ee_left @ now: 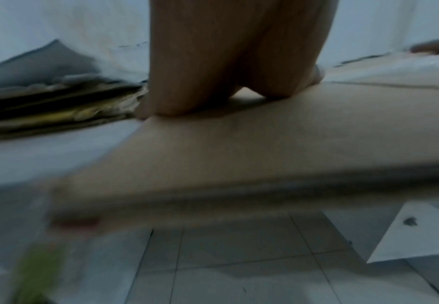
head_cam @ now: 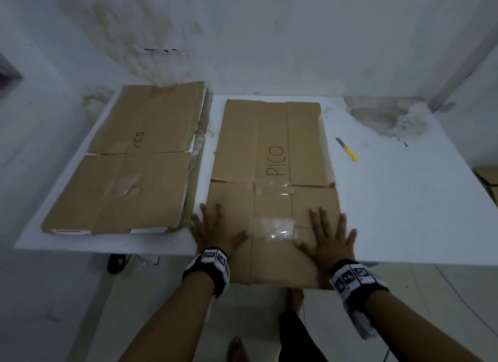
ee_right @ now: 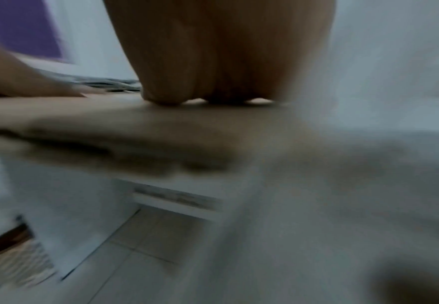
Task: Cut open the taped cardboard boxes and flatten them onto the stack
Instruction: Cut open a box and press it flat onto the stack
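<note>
bare table point(head_cam: 404, 200) right, knife point(head_cam: 347, 149) there, stack point(head_cam: 129, 173) blocking left

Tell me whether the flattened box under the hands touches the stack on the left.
Apart. The head view shows a strip of white table between the flattened box and the stack.

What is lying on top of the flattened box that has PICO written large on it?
Both hands press flat on its near end: the left hand and right hand. Clear tape sits between them. What lies under the flattened box is hidden.
</note>
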